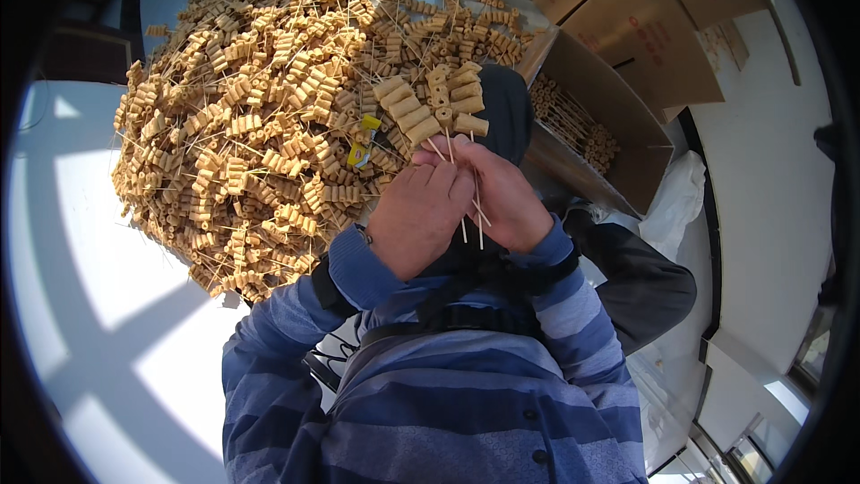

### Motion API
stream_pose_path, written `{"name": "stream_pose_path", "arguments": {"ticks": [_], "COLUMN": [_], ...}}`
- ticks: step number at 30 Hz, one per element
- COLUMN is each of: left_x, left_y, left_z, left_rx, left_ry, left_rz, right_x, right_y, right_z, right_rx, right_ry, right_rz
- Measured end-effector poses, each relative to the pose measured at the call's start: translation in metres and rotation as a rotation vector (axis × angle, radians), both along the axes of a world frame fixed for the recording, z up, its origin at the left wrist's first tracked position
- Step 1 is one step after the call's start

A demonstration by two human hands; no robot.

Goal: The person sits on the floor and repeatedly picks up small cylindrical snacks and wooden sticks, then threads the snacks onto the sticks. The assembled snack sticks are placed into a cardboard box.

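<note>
Head view shows two hands meeting a little above the centre of the frame. The left hand (419, 215) is closed into a loose fist around thin wooden sticks, and the right hand (503, 195) is closed around the same bundle from the other side, touching the left one. The skewers (436, 100) rise from the fingers as a fan, each one loaded with short tan rolls; bare stick ends hang below the hands. A big pile of skewers (260, 116) of the same kind fills the upper left of the frame, with a small yellow wrapper (363, 145) lying on it. An open cardboard box (618, 116) in the upper right holds more skewers.
</note>
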State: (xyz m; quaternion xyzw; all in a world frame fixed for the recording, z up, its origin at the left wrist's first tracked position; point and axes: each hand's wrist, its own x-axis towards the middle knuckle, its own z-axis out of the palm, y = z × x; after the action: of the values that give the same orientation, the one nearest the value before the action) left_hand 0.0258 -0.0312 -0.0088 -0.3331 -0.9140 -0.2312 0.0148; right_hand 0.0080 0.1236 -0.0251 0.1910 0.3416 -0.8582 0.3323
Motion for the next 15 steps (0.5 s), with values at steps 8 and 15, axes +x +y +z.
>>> {"name": "stream_pose_path", "arguments": {"ticks": [8,15], "left_x": [0.001,-0.048], "left_y": [0.021,-0.012], "left_z": [-0.010,-0.057], "left_rx": [0.059,0.567], "left_ry": [-0.159,-0.441], "left_rz": [-0.237,-0.024], "right_x": [0.005,-0.012], "right_y": [0.034,0.099], "right_z": [-0.004,0.003], "right_rx": [0.168,0.210], "right_ry": [0.051,0.169], "right_rz": [0.047,-0.402]}}
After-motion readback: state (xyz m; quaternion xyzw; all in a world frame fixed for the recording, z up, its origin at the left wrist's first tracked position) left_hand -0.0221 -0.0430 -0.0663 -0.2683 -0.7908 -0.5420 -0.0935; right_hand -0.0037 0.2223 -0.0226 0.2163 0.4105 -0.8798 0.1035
